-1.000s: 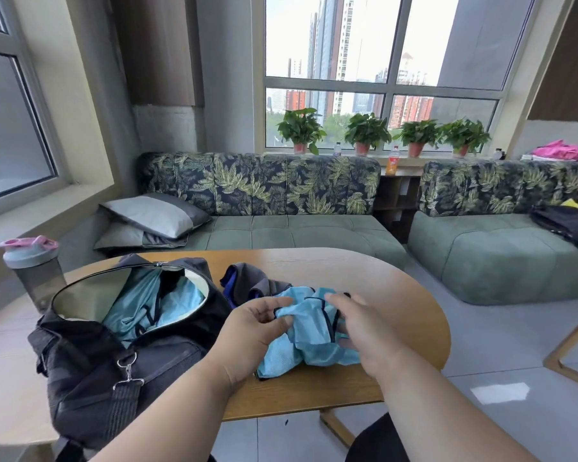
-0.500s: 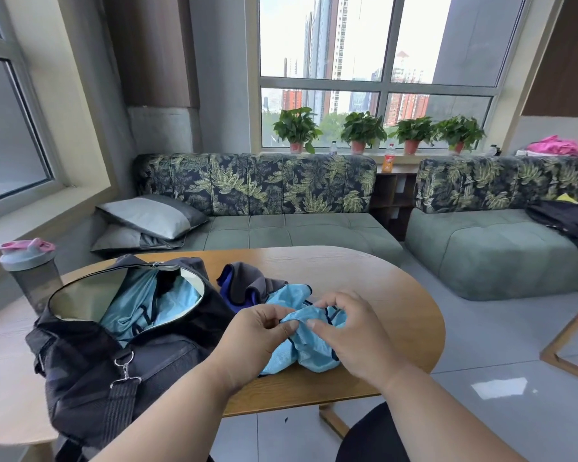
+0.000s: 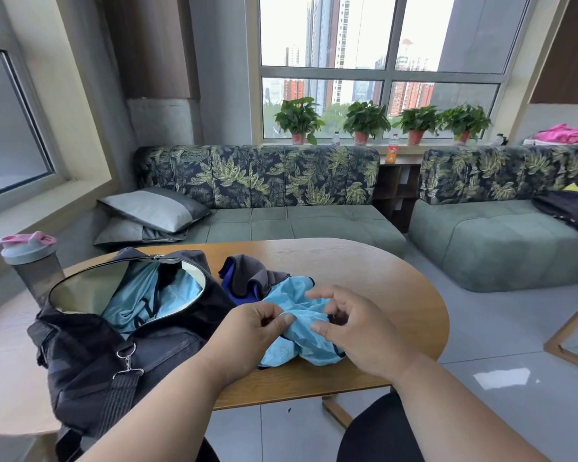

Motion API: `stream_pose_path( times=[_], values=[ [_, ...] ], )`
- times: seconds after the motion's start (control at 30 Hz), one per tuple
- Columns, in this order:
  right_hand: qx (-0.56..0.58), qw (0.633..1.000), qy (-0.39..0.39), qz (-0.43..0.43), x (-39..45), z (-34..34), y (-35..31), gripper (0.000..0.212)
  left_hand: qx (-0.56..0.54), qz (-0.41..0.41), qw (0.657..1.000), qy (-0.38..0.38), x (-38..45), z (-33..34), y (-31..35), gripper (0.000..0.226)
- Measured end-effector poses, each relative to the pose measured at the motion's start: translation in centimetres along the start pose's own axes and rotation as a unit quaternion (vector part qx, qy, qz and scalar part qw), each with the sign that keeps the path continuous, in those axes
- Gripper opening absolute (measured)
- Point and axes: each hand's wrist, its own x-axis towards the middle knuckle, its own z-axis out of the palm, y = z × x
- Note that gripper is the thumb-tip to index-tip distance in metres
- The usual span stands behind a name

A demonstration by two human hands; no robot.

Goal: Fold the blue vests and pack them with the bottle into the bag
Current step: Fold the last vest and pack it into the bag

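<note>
I see the crumpled light-blue vest point(image 3: 301, 331) on the table point(image 3: 381, 275) between my hands, my left hand point(image 3: 247, 331) pinching its edge and my right hand point(image 3: 354, 328) half-curled with its thumb on the cloth, just right of the open bag point(image 3: 114, 348), with the bottle point(image 3: 34, 265) beyond it.

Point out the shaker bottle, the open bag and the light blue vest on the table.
shaker bottle point(image 3: 30, 261), head view, on its grey lid just under the pink cap.
bag point(image 3: 90, 355), head view, on its black front panel.
light blue vest point(image 3: 301, 338), head view, on the bunched cloth between the hands.
</note>
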Motion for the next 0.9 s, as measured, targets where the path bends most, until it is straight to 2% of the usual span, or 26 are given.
stream_pose_path(
  times=[0.07,0.13,0.27,0.37,0.4,0.5,0.53,0.63,0.73,0.8,0.9],
  values=[
    [-0.038,0.999,-0.034,0.003,-0.2,-0.1,-0.2,0.03,0.022,0.003,1.0,-0.01,-0.1,-0.2,0.0,0.032],
    [-0.069,0.997,-0.032,0.01,-0.1,-0.2,-0.1,0.018,0.039,-0.004,0.999,-0.011,-0.1,-0.5,-0.2,0.031],
    [-0.084,0.996,0.027,0.027,0.6,-0.5,0.5,0.006,0.058,-0.068,0.995,0.037,0.1,-1.0,-1.0,0.036],
    [-0.072,0.994,0.07,0.034,0.7,-1.1,0.8,0.009,0.127,-0.124,0.982,0.067,0.6,-0.4,-2.6,0.028],
    [-0.068,0.993,0.086,0.033,0.7,-1.3,0.9,0.011,0.16,-0.147,0.975,0.045,0.7,0.0,-3.3,0.034],
    [-0.061,0.991,0.112,0.032,0.9,-1.5,1.0,0.011,0.22,-0.191,0.955,-0.047,0.8,1.7,-5.4,0.083],
    [-0.057,0.991,0.114,0.033,0.8,-1.5,0.9,0.011,0.222,-0.188,0.955,-0.06,0.7,2.4,-6.0,0.09],
    [-0.026,0.992,0.118,0.041,0.6,-1.7,0.9,0.012,0.214,-0.153,0.964,-0.047,0.7,4.0,-6.7,0.077],
    [0.008,0.99,0.125,0.058,0.6,-1.9,1.1,0.011,0.096,-0.164,0.981,0.024,0.9,3.9,-6.1,0.048],
    [0.024,0.988,0.136,0.066,0.5,-2.2,1.2,0.015,-0.081,-0.17,0.979,0.076,1.3,2.6,-4.2,0.036],
    [0.025,0.99,0.123,0.069,0.4,-2.1,1.0,0.029,-0.355,-0.155,0.914,0.123,2.2,0.2,-0.3,0.031]
  ],
)
